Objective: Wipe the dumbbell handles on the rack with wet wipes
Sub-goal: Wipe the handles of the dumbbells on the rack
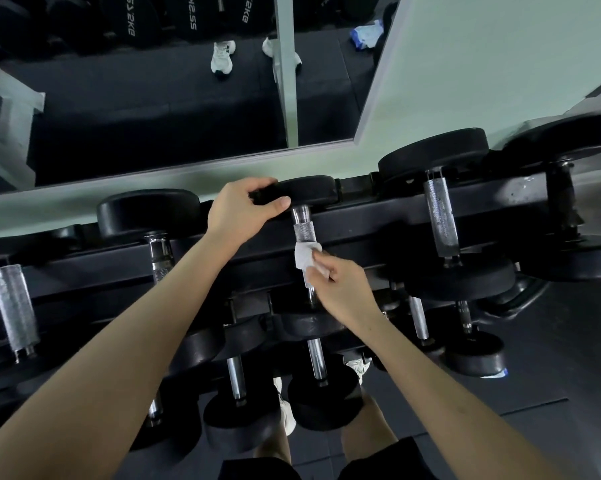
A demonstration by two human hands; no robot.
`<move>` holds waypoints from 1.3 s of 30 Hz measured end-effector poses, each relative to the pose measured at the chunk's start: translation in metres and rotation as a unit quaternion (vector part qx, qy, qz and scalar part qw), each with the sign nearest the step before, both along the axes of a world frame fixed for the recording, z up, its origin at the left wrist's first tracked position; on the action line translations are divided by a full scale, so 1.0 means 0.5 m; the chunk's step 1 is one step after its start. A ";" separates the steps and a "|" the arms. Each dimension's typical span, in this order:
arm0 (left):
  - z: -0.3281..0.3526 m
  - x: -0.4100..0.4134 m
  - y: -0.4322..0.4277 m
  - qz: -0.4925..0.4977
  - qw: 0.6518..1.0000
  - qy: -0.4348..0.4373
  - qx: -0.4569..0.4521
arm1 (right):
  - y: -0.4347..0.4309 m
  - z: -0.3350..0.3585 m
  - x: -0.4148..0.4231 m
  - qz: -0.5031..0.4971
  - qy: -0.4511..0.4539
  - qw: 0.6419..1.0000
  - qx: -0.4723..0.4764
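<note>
A black dumbbell rack (378,216) runs across the view with several dumbbells on its tiers. My left hand (243,211) grips the far black head (309,190) of the middle dumbbell on the top tier. My right hand (344,289) pinches a white wet wipe (306,256) and presses it around that dumbbell's knurled chrome handle (302,228), near its middle. The lower part of the handle is hidden behind my right hand. More chrome handles show at the left (13,306) and the right (441,216).
A wall mirror (153,98) stands behind the rack and reflects white shoes and weight plates. A blue-white wipe packet (366,34) shows in the mirror at the top. Lower tiers hold smaller dumbbells (321,393). Grey floor lies to the right.
</note>
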State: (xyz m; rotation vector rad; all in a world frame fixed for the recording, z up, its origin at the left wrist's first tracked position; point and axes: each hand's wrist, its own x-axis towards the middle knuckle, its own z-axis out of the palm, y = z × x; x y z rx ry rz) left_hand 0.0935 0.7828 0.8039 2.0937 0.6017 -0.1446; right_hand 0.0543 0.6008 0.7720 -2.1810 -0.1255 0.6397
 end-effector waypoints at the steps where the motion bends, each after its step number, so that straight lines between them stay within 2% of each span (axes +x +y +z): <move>1: -0.001 0.000 0.000 0.001 1.000 0.002 -0.004 | -0.001 -0.003 0.006 -0.049 0.028 0.998 0.032; 3: -0.002 0.002 0.000 0.002 1.000 0.003 -0.008 | 0.006 -0.007 0.018 -0.147 0.052 0.984 0.082; 5: -0.002 0.004 -0.001 0.007 1.000 0.003 -0.015 | 0.023 -0.014 0.024 -0.194 0.050 0.976 0.087; 12: -0.005 0.004 0.005 0.004 1.000 0.001 -0.028 | 0.039 -0.022 0.026 -0.158 0.044 0.987 0.007; 17: -0.001 0.007 0.006 0.003 0.999 0.000 -0.033 | 0.005 -0.008 0.026 -0.042 0.043 0.991 -0.119; 23: 0.005 0.012 0.010 0.001 0.999 0.006 -0.036 | -0.004 -0.002 0.026 0.105 0.026 0.970 -0.216; 25: 0.004 0.013 0.011 0.002 0.999 0.008 -0.039 | -0.008 -0.013 0.021 0.067 0.034 0.981 -0.178; 27: 0.002 0.015 0.012 0.007 0.999 0.008 -0.045 | -0.001 -0.017 0.024 -0.043 0.061 0.994 -0.080; 29: 0.002 0.015 0.012 0.007 0.999 0.006 -0.051 | 0.019 -0.018 0.046 -0.132 0.066 0.989 -0.009; 32: 0.001 0.017 0.013 0.006 0.998 0.001 -0.056 | 0.052 -0.014 0.095 -0.202 0.075 0.975 0.062; 34: -0.001 0.016 0.013 0.007 0.998 -0.004 -0.054 | 0.061 -0.012 0.094 -0.205 0.065 0.973 0.078; 39: -0.003 0.016 0.011 0.016 0.998 -0.007 -0.061 | 0.043 -0.014 0.038 -0.166 0.029 0.985 0.035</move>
